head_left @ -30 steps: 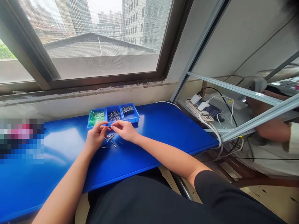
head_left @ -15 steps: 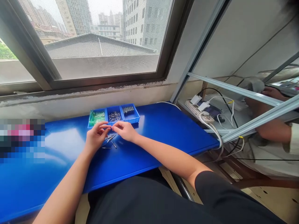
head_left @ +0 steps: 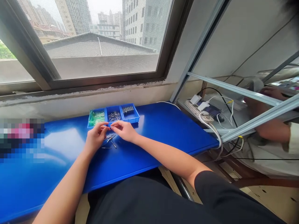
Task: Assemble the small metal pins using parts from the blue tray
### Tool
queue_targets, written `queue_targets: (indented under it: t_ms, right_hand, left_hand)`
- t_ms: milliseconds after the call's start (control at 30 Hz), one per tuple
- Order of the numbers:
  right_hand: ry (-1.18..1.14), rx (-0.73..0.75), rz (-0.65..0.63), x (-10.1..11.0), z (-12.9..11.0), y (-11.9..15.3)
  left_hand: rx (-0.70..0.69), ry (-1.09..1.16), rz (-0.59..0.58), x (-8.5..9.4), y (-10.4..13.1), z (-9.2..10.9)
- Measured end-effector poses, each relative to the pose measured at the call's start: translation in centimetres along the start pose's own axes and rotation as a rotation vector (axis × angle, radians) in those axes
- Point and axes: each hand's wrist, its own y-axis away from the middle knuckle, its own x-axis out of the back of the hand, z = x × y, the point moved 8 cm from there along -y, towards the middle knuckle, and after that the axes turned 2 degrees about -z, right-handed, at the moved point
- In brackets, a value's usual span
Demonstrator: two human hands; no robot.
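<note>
My left hand (head_left: 96,137) and my right hand (head_left: 124,130) meet fingertip to fingertip above the blue table, just in front of a blue three-part bin (head_left: 131,120). Both are closed in a pinch; whatever small piece lies between the fingertips is too small to name. Beneath them, several thin metal pins (head_left: 111,140) lie loose on the table. Green translucent pieces (head_left: 98,117) fill the bin's left compartment. The middle one holds many small metal pins (head_left: 114,116), and short metal cylinders (head_left: 128,109) stand in rows in the right one.
The blue table (head_left: 163,130) runs along the wall under a window. To the right stands a metal frame (head_left: 233,88), with a power strip (head_left: 198,109), chargers and cables behind it. Another person's arm (head_left: 271,127) shows at the far right. A pixelated patch covers the table's left end.
Both hands have shifted very slightly, with the fingertips still together. The loose pins and the bin stay where they were. The other person's arm at the right has moved a little.
</note>
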Motion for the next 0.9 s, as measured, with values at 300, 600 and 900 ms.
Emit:
queue_targets:
  t_ms: [300, 600, 900]
  right_hand:
    - [0.028, 0.012, 0.007, 0.06, -0.42, -0.07]
    - [0.002, -0.030, 0.003, 0.10, 0.20, -0.17]
    - [-0.071, 0.020, -0.008, -0.21, 0.02, -0.15]
  left_hand:
    - [0.027, -0.028, -0.028, -0.22, -0.01, 0.51]
    - [0.011, -0.082, -0.040, -0.42, -0.01, 0.14]
    - [0.040, -0.194, -0.082, -0.32, -0.13, 0.37]
